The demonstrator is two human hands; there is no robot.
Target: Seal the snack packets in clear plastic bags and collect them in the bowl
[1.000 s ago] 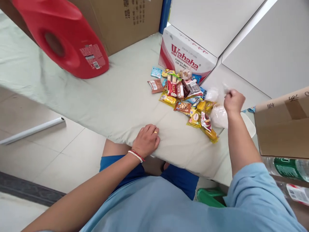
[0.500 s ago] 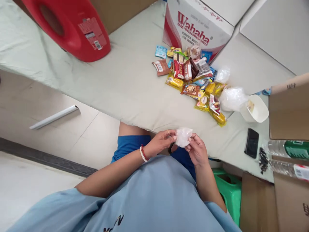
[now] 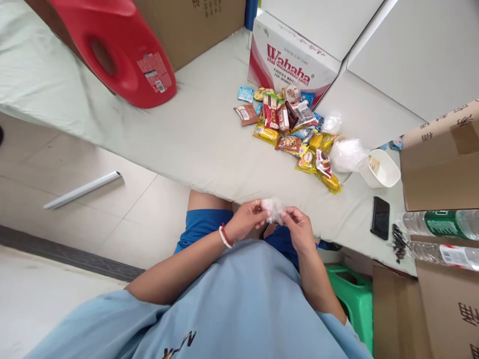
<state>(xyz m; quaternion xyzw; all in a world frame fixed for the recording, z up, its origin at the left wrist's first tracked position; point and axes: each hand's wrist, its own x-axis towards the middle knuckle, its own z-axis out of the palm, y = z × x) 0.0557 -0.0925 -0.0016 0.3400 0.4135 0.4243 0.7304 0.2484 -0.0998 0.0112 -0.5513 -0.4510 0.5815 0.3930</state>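
Note:
Between my hands is a crumpled, translucent white plastic bag (image 3: pixel 274 209), held just off the table's near edge above my lap. My left hand (image 3: pixel 250 217) pinches its left side between thumb and fingers. On the right side, my right hand (image 3: pixel 299 225) pinches it too, fingers curled. Beyond them on the pale cloth-covered table (image 3: pixel 209 144) lies a heap of wrapped snacks (image 3: pixel 288 119) in yellow, brown, red and blue packets. Beside the heap sits a bundle of clear plastic bags (image 3: pixel 348 154), touching a white plastic container (image 3: pixel 389 169).
A red jug (image 3: pixel 149 55) stands at the back left, a Wahaha carton (image 3: pixel 288 60) behind the snacks. At right lie a black phone (image 3: pixel 380 218), two plastic bottles (image 3: pixel 445 223) and small dark items (image 3: pixel 399 244). A green stool (image 3: pixel 355 289) stands below.
The plastic bag has become more crumpled between my fingers, and both hands have shifted slightly left. The camera view has also shifted a little.

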